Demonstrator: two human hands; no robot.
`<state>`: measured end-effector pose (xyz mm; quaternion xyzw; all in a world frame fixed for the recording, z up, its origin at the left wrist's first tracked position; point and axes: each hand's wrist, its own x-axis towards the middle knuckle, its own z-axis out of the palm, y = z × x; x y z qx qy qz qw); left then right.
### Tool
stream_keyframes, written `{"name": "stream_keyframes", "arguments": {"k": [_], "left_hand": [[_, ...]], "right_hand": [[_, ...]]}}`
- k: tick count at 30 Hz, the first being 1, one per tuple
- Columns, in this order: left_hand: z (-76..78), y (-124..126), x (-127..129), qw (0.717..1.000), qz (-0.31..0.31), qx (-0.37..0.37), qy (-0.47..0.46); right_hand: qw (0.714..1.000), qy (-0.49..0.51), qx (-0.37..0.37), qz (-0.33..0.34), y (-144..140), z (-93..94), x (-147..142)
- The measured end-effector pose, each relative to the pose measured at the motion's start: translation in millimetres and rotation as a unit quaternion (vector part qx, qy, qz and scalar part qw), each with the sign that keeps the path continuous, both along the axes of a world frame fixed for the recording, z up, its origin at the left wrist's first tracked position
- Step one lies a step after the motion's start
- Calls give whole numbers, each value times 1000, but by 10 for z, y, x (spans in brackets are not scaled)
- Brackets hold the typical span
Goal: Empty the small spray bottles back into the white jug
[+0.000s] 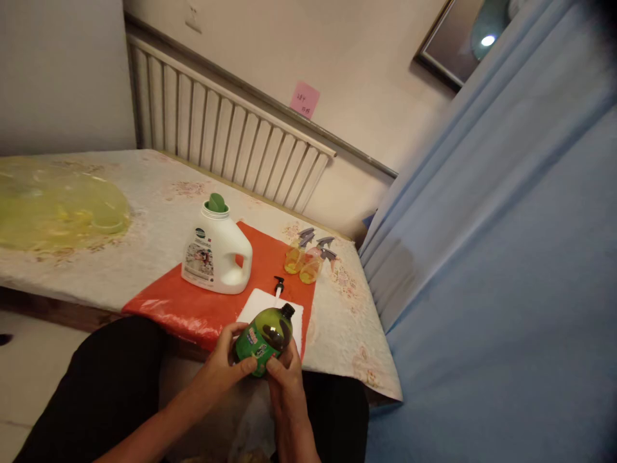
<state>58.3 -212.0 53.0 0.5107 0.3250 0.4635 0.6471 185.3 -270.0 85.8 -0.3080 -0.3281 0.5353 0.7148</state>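
Observation:
Both my hands grip a green, see-through bottle (268, 333) with a green label and an uncapped black neck, tilted to the right. My left hand (230, 360) wraps its left side and base. On the lower right, my right hand (288, 370) holds it with the thumb on the label. Just behind the bottle, a black pump head (279, 285) lies with its pale tube over a white cloth or pad (258, 302). A white detergent jug (219, 251) with a green piece in its mouth stands on a red plastic sheet (166, 299).
Several small spray bottles (309, 265) with yellowish liquid and grey triggers stand behind the sheet. A yellow translucent plastic bag (58, 206) lies at the left of the floral-covered table (154, 193). A blue curtain (472, 257) hangs at the right; a radiator (226, 128) lines the wall.

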Motion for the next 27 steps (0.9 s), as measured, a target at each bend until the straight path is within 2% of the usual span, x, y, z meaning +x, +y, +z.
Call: {"name": "stream_keyframes", "arguments": {"k": [2, 5, 9, 14, 18, 23, 27], "left_hand": [[-77, 42, 3, 999, -22, -14, -36], [-114, 103, -16, 991, -74, -61, -97], [-50, 189, -78, 972, -125, -110, -162], [86, 362, -155, 933, -169, -176, -263], [99, 602, -240, 901, -213, -175, -334], [-54, 1012, -338, 852, -292, -223, -372], [-119, 1353, -343, 829, -363, -219, -364]], "right_hand": [[1000, -16, -2, -20, 36, -27, -18], [998, -38, -10, -48, 99, -57, -49], [995, -76, -17, -65, 208, -51, -92], [991, -119, -19, -55, 400, 4, -141], [989, -136, -17, -48, 559, -1, -88], [973, -151, -98, -143, 792, -78, 126], [966, -197, -100, -133, 1111, -87, 245]]}}
